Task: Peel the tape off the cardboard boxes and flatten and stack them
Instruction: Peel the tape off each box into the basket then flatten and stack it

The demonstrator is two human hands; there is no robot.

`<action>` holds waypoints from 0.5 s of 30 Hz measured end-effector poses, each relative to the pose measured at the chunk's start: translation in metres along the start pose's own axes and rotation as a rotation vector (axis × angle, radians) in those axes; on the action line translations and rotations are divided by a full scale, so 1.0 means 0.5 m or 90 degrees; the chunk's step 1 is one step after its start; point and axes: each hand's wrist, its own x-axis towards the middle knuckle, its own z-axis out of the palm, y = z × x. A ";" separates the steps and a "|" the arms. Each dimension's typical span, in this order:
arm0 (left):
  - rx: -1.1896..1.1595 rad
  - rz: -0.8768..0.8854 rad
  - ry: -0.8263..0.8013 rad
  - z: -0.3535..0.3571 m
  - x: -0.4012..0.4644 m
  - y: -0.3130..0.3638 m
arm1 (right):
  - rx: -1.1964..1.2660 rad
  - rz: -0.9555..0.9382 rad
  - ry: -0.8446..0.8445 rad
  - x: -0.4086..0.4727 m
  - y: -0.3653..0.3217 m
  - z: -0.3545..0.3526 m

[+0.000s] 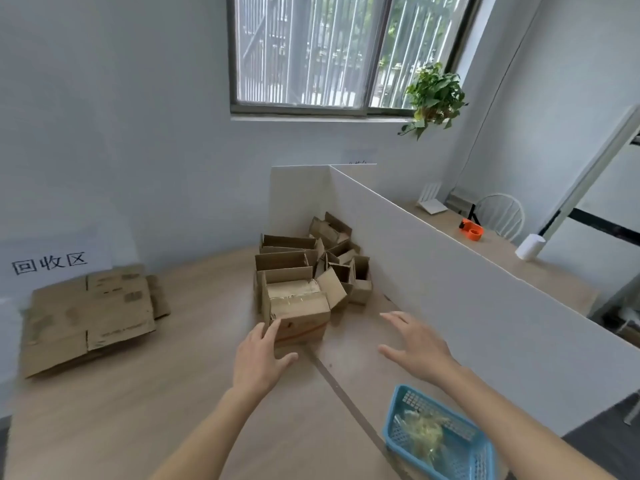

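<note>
A pile of several brown cardboard boxes (311, 261) sits in the corner by the white partition. The nearest box (301, 313) is taped along its top and has orange tape low on its front. My left hand (259, 358) is spread open, its fingertips at that box's front left corner. My right hand (415, 344) hovers open to the right of the box, touching nothing. A stack of flattened boxes (90, 313) lies at the left of the table.
A blue plastic basket (446, 455) holding crumpled clear tape sits at the near right. The white partition (450, 271) borders the table's right side. A paper sign (48, 263) hangs on the left wall. Beyond the partition are an orange tape dispenser (471, 232) and a white roll (530, 247).
</note>
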 end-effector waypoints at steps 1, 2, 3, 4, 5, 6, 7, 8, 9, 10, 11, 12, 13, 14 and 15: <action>0.001 -0.015 -0.004 0.009 0.009 -0.011 | 0.002 -0.010 -0.011 0.023 0.002 0.019; 0.000 -0.030 -0.006 0.018 0.019 -0.021 | 0.003 -0.019 -0.021 0.047 0.005 0.038; 0.000 -0.042 -0.011 0.028 0.027 -0.029 | 0.003 -0.027 -0.030 0.070 0.007 0.058; 0.001 -0.053 -0.015 0.039 0.037 -0.038 | 0.006 -0.034 -0.039 0.094 0.010 0.078; 0.003 -0.063 -0.020 0.051 0.046 -0.046 | 0.009 -0.041 -0.047 0.117 0.013 0.100; 0.006 -0.076 -0.026 0.062 0.056 -0.052 | 0.016 -0.048 -0.055 0.140 0.017 0.124; 0.010 -0.089 -0.032 0.074 0.067 -0.058 | 0.027 -0.053 -0.061 0.163 0.022 0.148; 0.013 -0.099 -0.037 0.087 0.079 -0.063 | 0.039 -0.057 -0.069 0.186 0.028 0.173; 0.015 -0.108 -0.041 0.102 0.093 -0.067 | 0.051 -0.064 -0.079 0.210 0.033 0.198; 0.012 -0.117 -0.043 0.118 0.108 -0.070 | 0.062 -0.071 -0.091 0.235 0.040 0.222; 0.007 -0.127 -0.044 0.134 0.124 -0.072 | 0.073 -0.080 -0.100 0.260 0.047 0.245; 0.003 -0.136 -0.044 0.151 0.142 -0.073 | 0.083 -0.089 -0.104 0.285 0.055 0.268; 0.005 -0.143 -0.046 0.170 0.161 -0.074 | 0.091 -0.096 -0.105 0.312 0.063 0.292; 0.014 -0.146 -0.050 0.189 0.182 -0.076 | 0.103 -0.096 -0.103 0.340 0.072 0.315; 0.026 -0.148 -0.058 0.209 0.202 -0.079 | 0.118 -0.089 -0.104 0.364 0.080 0.338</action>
